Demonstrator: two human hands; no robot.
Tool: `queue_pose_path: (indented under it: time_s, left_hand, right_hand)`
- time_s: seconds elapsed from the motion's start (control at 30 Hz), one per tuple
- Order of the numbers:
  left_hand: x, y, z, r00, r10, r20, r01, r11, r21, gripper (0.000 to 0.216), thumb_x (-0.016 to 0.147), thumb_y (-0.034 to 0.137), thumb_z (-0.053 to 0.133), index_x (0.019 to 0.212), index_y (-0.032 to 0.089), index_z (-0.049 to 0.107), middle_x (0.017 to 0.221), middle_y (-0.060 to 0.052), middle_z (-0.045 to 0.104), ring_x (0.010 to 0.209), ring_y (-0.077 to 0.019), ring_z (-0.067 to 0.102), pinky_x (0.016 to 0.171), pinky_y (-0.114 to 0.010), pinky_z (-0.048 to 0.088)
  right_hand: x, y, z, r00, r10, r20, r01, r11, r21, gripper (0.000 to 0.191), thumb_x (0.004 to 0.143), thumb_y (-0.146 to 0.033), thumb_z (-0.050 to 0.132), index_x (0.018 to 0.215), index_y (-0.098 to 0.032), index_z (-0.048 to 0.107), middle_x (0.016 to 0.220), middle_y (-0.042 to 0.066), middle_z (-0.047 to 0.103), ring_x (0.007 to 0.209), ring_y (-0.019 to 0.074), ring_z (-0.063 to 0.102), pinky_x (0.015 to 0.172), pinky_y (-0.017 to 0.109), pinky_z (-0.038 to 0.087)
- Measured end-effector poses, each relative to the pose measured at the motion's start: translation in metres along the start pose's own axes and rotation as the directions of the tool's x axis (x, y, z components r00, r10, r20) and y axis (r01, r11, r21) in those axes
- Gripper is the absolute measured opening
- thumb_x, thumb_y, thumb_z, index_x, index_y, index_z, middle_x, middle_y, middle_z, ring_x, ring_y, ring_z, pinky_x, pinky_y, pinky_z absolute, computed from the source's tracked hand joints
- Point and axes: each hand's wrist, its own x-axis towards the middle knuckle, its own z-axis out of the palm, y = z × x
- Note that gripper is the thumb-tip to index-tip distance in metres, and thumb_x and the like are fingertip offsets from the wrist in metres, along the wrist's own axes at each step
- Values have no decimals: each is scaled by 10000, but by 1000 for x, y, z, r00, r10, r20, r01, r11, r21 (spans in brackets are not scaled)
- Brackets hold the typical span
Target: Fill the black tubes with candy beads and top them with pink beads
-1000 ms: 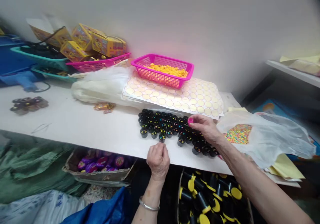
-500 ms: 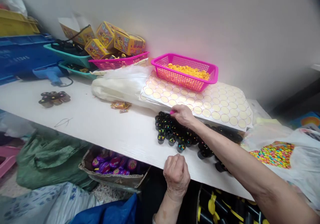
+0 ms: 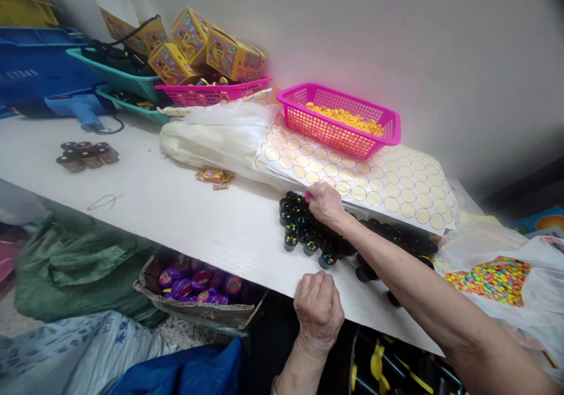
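Note:
My right hand (image 3: 325, 202) reaches over a cluster of small black cups (image 3: 311, 244) and pinches a small pink object (image 3: 308, 196). Most of that object is hidden by the fingers. Several of the cups stand upright with bits of coloured candy in them, and my forearm covers part of the group. Closed into a fist, my left hand (image 3: 318, 304) rests at the table's front edge, just in front of the cups. Nothing shows between its fingers.
Behind the cups, a pink basket (image 3: 392, 130) of yellow pieces stands on sticker sheets (image 3: 374, 200). Coloured candies (image 3: 489, 280) lie in a plastic bag at right. Brown cups (image 3: 86, 157) and a blue heat tool (image 3: 83, 110) are at left. Below is a carton of purple containers (image 3: 194, 286).
The view has shifted slightly. My right hand is still over the far left part of the cups with the pink object, and my left fist stays at the table edge.

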Motion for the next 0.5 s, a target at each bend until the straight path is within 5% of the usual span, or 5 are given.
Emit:
queue_pose_path:
  time_s: [0.5]
  left_hand:
    - [1,1,1,1000,4,-25,-4,1000,6,214,744,-5,496,819,183,566,709,-59,638,612,-165,531,546,-321,405]
  right_hand:
    - [15,-28,3,971,-237,8,234,955,-184,256,791,-104,478,906,-169,698,978,144,591,998,280,439,725,384,345]
